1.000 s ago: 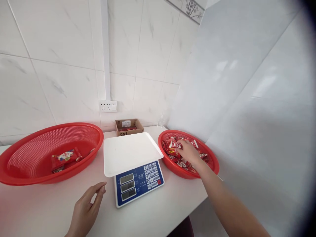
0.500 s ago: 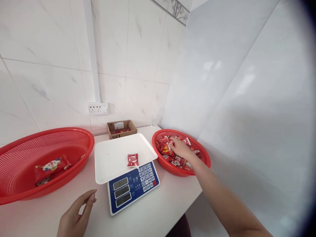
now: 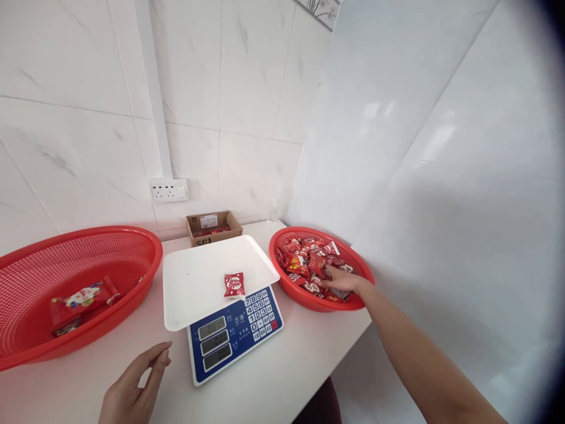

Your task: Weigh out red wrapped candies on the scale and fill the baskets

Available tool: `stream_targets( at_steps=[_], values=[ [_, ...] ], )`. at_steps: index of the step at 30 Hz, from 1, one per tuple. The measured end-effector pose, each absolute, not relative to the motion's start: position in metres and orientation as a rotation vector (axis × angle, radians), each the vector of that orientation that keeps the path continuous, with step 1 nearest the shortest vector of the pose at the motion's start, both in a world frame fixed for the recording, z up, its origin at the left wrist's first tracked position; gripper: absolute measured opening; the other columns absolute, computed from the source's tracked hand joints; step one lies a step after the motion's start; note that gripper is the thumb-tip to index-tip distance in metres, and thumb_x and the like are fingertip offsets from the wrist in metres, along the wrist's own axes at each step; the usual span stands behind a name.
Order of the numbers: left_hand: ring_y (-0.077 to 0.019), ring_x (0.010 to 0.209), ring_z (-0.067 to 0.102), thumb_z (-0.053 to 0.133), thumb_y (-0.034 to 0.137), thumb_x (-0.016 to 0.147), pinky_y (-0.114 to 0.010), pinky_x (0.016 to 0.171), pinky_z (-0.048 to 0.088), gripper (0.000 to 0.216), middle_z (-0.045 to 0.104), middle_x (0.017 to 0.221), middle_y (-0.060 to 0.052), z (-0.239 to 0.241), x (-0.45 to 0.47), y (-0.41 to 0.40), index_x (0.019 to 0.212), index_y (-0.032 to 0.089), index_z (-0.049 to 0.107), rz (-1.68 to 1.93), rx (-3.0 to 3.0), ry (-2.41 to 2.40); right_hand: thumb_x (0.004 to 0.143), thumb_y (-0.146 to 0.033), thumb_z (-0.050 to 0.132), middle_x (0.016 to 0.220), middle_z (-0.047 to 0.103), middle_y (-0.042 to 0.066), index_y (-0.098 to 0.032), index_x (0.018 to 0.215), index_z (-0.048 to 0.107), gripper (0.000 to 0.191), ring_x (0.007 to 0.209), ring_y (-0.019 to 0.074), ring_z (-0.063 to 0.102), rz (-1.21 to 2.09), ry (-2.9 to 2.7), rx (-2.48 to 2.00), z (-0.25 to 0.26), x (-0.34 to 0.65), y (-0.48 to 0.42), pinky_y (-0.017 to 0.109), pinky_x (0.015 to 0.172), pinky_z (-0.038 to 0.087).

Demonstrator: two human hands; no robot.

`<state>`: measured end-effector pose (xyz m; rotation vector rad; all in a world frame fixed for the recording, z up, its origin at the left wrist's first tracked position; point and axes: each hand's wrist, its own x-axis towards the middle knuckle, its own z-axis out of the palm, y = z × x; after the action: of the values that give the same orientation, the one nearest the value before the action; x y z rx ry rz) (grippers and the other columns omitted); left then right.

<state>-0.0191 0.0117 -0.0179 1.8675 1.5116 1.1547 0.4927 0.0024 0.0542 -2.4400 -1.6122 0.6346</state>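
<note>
My right hand point(image 3: 339, 279) is down in the right red basket point(image 3: 371, 281), its thumb and fingers apart, touching the small red snack packets point(image 3: 296, 264) heaped there. Some of its fingertips are hidden among the packets. One red packet point(image 3: 233, 285) lies by itself on the white tray point(image 3: 194, 294) of a blue digital scale point(image 3: 238, 365). Left of the scale, my left hand point(image 3: 136, 383) hovers over the table with thumb and forefinger pressed together and nothing visible between them.
At the left stands a larger red basket point(image 3: 145, 259) with a bigger red bag point(image 3: 83, 297) in it. Behind the scale are an open cardboard box point(image 3: 216, 237) holding red packets and a clear plastic bottle point(image 3: 275, 209). Tiled wall and grey panel close off the back and right.
My right hand has moved toward the near right side of the basket, uncovering packets at its middle. The scale's top display has changed from zeros. My left hand has kept its pose.
</note>
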Motion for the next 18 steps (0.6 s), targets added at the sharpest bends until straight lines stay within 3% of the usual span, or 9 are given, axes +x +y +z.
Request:
stream_targets(
  at_steps=[9, 18],
  values=[
    [-0.0166, 0.068, 0.070, 0.053, 0.053, 0.069, -0.016, 0.045, 0.051, 0.035, 0.073, 0.074, 0.000, -0.012, -0.016, 0.011, 0.085, 0.025, 0.066, 1.116, 1.853, 1.526, 0.072, -0.038, 0.061, 0.127, 0.053, 0.014, -0.013, 0.122, 0.052, 0.056, 0.114, 0.0295, 0.050, 0.338, -1.588, -2.389, 0.060, 0.486, -0.001, 0.035, 0.091, 0.040],
    [-0.0171, 0.069, 0.070, 0.053, 0.054, 0.069, -0.017, 0.047, 0.052, 0.035, 0.073, 0.075, 0.000, -0.016, -0.016, 0.012, 0.085, 0.026, 0.066, 1.105, 1.863, 1.516, 0.078, -0.043, 0.052, 0.107, 0.065, 0.007, -0.019, 0.112, 0.057, 0.042, 0.096, 0.0233, 0.060, 0.271, -1.368, -2.191, 0.079, 0.475, -0.003, 0.030, 0.079, 0.044]
  ],
)
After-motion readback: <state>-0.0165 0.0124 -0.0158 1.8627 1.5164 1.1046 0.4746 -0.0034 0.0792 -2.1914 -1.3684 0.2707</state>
